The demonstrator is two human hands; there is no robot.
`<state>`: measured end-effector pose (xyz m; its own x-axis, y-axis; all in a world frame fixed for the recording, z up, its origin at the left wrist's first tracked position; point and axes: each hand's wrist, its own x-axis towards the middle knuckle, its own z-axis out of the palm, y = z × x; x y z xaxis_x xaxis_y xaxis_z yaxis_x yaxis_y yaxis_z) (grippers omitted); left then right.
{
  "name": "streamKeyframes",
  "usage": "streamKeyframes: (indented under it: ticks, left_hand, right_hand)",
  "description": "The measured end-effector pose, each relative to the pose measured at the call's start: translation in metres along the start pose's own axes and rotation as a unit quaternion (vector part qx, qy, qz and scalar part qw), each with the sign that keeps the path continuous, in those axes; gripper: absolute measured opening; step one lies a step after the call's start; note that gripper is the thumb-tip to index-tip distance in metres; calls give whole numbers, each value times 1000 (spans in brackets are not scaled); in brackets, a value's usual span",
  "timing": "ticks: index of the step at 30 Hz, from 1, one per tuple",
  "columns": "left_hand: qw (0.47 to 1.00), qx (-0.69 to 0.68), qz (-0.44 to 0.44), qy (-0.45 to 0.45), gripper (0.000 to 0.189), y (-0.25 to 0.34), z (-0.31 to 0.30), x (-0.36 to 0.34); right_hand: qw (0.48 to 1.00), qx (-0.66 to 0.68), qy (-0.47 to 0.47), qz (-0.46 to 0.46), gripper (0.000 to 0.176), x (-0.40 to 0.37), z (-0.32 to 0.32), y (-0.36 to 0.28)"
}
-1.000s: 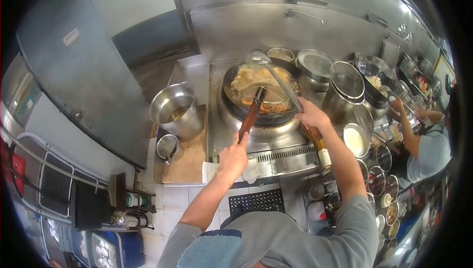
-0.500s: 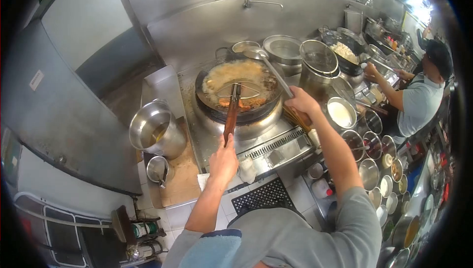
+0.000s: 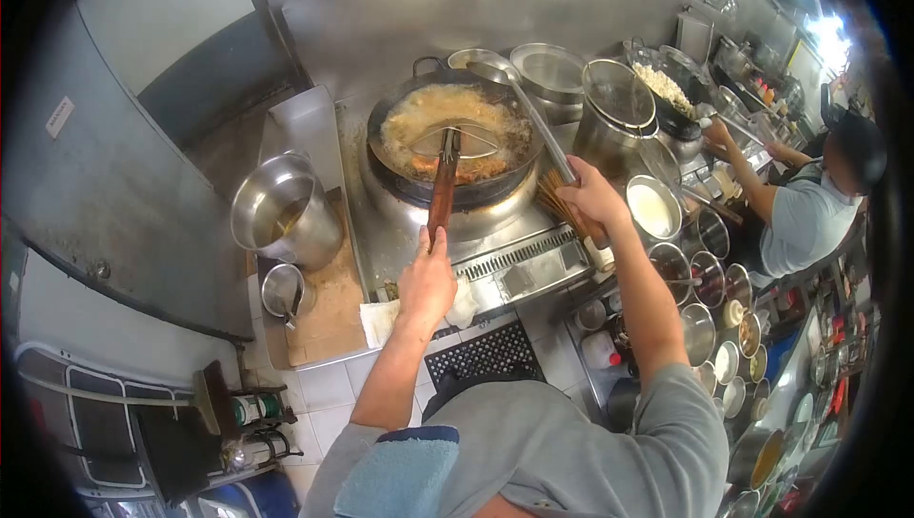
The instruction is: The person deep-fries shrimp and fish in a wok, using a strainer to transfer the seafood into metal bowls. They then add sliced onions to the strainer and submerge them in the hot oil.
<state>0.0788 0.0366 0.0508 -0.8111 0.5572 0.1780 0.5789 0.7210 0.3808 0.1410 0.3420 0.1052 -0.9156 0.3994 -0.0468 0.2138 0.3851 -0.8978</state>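
A large wok (image 3: 383, 151) of bubbling, foamy oil sits on the round burner, with orange-brown food near its front edge. My left hand (image 3: 427, 282) is wrapped round the wooden handle (image 3: 442, 196) of a wire strainer, whose hoop lies in the oil. In my right hand (image 3: 592, 196) is the handle of a long metal ladle (image 3: 545, 129). The ladle's bowl is over the wok's back right rim, near a round pot. Both hands are in front of the wok, the right one farther right.
A steel pot (image 3: 286, 213) and a smaller one (image 3: 283, 291) stand left. Behind right are a lidded pot (image 3: 549, 70) and a strainer on a tall pot (image 3: 609, 142). Bowls line the right side. A co-worker (image 3: 809, 204) stands at another wok (image 3: 671, 99).
The head view has shifted, so the scene sits slightly left and higher. Both hands keep their holds on the strainer and ladle. The co-worker's far arm reaches out with a utensil.
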Motion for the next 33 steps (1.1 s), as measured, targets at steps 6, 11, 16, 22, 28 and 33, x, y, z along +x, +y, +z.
streamKeyframes:
  ticks: [6, 11, 16, 22, 28, 33]
  left_hand:
    - [1000, 9, -6, 5, 55, 1, 14, -1]
    - [999, -26, -46, -3, 54, 8, 15, -10]
    - [994, -43, -98, 7, 54, 21, 6, -19]
    - [993, -63, -95, 5, 52, 14, 7, -22]
    - [996, -63, -33, 54, 53, -16, 2, 5]
    - [993, -110, -26, 43, 49, -36, -25, 15]
  right_hand:
    - [999, 34, -39, 13, 58, -18, -18, -8]
    - [997, 21, -71, -7, 52, -9, -17, -5]
    - [982, 105, -157, -4, 31, 30, -12, -5]
    - [994, 28, -106, -11, 35, 63, 15, 0]
    - [994, 55, -96, -23, 61, -3, -29, 4]
    - [993, -56, -97, 32, 69, -103, -94, 0]
